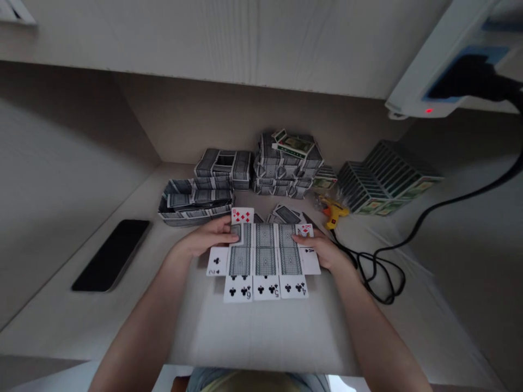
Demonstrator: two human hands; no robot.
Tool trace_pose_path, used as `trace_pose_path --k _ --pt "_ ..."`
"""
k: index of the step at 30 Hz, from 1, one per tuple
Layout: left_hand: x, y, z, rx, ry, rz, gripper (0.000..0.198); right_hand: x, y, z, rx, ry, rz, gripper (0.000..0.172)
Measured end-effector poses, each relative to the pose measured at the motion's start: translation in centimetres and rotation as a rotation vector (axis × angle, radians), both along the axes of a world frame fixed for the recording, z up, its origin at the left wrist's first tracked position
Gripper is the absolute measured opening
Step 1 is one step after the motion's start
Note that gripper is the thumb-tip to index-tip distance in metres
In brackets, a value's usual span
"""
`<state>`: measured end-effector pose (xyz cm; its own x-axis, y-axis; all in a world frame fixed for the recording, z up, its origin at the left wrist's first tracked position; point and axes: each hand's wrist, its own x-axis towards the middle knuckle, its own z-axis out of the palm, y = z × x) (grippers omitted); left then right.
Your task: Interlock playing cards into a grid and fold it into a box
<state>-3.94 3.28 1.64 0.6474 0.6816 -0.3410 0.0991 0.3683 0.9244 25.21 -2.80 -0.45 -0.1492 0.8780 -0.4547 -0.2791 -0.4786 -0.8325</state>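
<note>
Several playing cards, joined edge to edge, make a flat panel in front of me. Grey patterned backs face up in its middle, and face-up club cards stick out along the near edge. My left hand grips the far left corner, its thumb on a card back beside a red diamond card. On the far right corner, my right hand pinches another diamond card, thumb on top and fingers underneath. Whether the panel rests on the desk or is slightly raised, I cannot tell.
Boxes built from cards stand at the back, with an open card tray and a taller stack. Loose cards, a yellow glue gun, card packs, a black cable and a phone lie around.
</note>
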Motion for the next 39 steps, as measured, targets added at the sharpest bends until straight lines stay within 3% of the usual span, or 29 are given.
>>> trace_pose_path --k 3,6,11,16,22,26,30,33,36,39 --pt "0.1 0.1 0.1 0.021 -0.102 -0.018 0.066 0.0 -0.3 0.1 -0.016 -0.068 0.104 0.028" --pt "1.0 0.1 -0.6 -0.004 -0.192 -0.176 0.061 -0.3 -0.4 -0.2 -0.008 -0.145 0.197 0.029" --pt "2.4 -0.5 -1.4 -0.081 -0.081 -0.298 0.051 -0.8 -0.4 -0.7 -0.033 -0.170 0.283 0.030" --pt "3.4 -1.1 -1.2 -0.006 -0.061 -0.367 0.064 -1.7 -0.7 -0.3 0.010 -0.130 0.325 0.033" --pt "5.4 -2.5 -0.8 0.292 -0.078 -0.190 0.053 -2.5 -0.8 0.1 0.081 -0.066 0.256 0.036" --pt "5.7 -2.7 -0.5 0.337 -0.055 -0.094 0.046 -2.3 -0.4 0.0 0.041 0.007 0.149 0.030" --pt "5.2 -1.8 -0.7 0.255 0.005 0.196 0.044 -1.7 0.0 0.2 0.017 0.153 0.047 0.043" --pt "5.2 -1.2 -1.3 0.182 0.050 0.386 0.044 -1.4 0.0 0.4 0.092 0.166 0.020 0.040" --pt "5.4 -1.0 -1.8 0.118 0.022 0.476 0.045 -1.6 -0.2 0.1 0.168 0.103 0.053 0.047" --pt "5.0 -1.1 -1.6 -0.020 -0.028 0.464 0.050 -1.9 -0.3 -0.4 0.200 0.039 0.041 0.051"
